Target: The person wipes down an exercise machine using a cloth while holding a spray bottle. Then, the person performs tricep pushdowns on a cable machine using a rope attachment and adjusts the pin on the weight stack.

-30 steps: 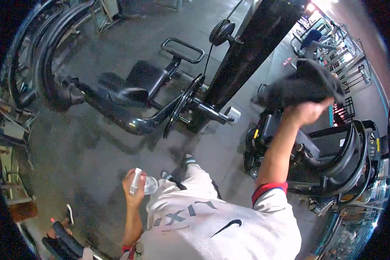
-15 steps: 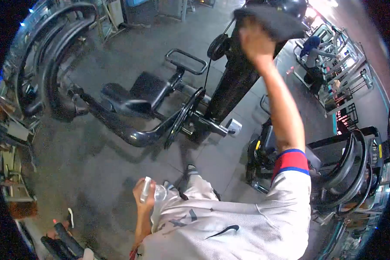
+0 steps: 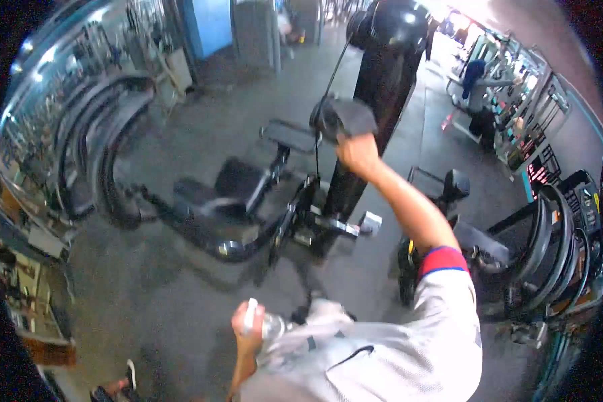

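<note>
Head view: in the right hand, gripping the lower edge of a dark cloth with fingers closed; raised ahead of the body on an outstretched arm, in front of the black column. Hard to tell, through the blur, whether touching the column or merely overlapping it in sight. Also blurred: exact placement of each finger.

In the left hand, held low beside the white shirt, with fingers wrapped around a clear bottle with a white top; tilted, with the rounded clear end towards the shirt. Well apart from the cloth.

Below the cloth, beyond the hands: on the near side of the column, a black padded seat, a looped handle and a thick curved frame tube, plus a pale cylinder near the column's base. To the right, a machine with curved black tubes. Farther back on that side, a person among exercise equipment. At the far upper left, a blue panel. Near the lower left corner, a shoe with a pale sole above the dark floor.
</note>
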Action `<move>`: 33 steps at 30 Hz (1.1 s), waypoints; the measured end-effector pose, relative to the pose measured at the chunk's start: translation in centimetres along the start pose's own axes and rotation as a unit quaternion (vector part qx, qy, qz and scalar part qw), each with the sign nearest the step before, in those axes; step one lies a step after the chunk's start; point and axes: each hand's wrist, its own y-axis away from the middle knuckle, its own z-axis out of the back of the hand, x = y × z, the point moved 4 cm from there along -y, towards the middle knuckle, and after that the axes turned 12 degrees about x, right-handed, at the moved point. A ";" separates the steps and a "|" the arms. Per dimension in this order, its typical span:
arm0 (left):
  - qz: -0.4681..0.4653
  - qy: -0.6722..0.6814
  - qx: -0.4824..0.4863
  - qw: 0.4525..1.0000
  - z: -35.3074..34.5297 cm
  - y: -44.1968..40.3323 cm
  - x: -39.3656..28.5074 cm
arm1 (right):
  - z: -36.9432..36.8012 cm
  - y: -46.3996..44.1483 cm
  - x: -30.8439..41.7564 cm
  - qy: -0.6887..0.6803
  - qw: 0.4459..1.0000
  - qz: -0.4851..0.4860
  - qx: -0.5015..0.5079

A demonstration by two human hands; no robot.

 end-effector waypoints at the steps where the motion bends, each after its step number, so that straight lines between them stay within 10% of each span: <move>1: -0.042 0.025 -0.005 0.999 -0.6 -0.5 0.8 | -0.7 0.5 -0.8 0.015 0.999 -0.034 0.028; 11: -0.067 -0.033 0.017 0.997 -1.9 -2.9 -3.1 | 11.9 -12.1 -12.3 0.012 0.978 -0.149 -0.142; 18: -0.008 -0.011 0.003 1.000 -5.4 -4.6 -2.2 | 14.5 -20.7 -11.0 0.197 0.902 -0.195 0.331; 23: -0.116 -0.073 0.042 0.990 -7.1 -7.3 -5.5 | 8.3 -18.2 -10.5 0.327 0.918 -0.077 0.210; 29: -0.080 -0.076 0.028 0.993 -7.9 -8.8 -6.5 | 12.1 -11.3 -10.3 0.076 0.989 -0.124 0.007; 31: -0.123 -0.098 0.024 0.987 -8.4 -9.4 -7.0 | 13.4 -14.7 -15.9 -0.225 0.929 -0.262 0.134; 33: -0.088 -0.102 0.043 0.990 -8.5 -10.1 -8.7 | 13.9 -19.2 -23.5 -0.141 0.924 -0.346 0.084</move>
